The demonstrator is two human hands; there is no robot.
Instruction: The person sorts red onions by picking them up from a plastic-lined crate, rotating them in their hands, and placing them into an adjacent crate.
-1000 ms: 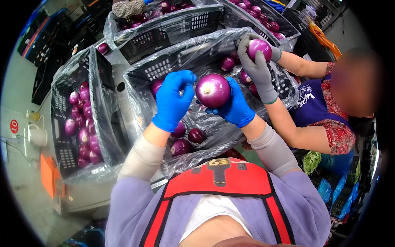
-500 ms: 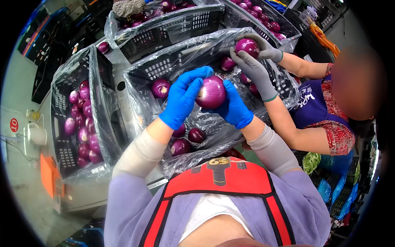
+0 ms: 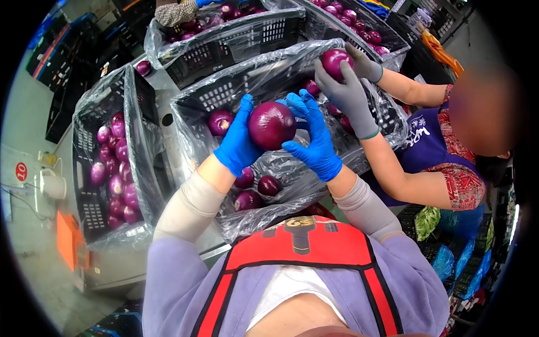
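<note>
A large red onion [image 3: 272, 126] is held by my left hand [image 3: 238, 140] in a blue glove, above the lined crate in front of me. Just right of the onion, my right hand [image 3: 315, 140], also blue-gloved, has its fingers apart and holds nothing. Beneath my hands is the black crate [image 3: 216, 96] lined with clear plastic. Inside it, one onion [image 3: 220, 122] lies left of my left hand, and several others lie nearer to me, such as this onion [image 3: 269, 185].
A co-worker's grey-gloved hands [image 3: 351, 101] hold an onion [image 3: 337, 64] over the same crate's right end. A narrower crate [image 3: 92, 196] of onions stands at left. More lined crates [image 3: 224, 45] are behind, with another person's sleeve [image 3: 173, 14] there.
The onion has gone into my left hand and turned, with its pale end out of sight. My right hand has let go and opened. The co-worker's right-side hand has moved off their onion slightly.
</note>
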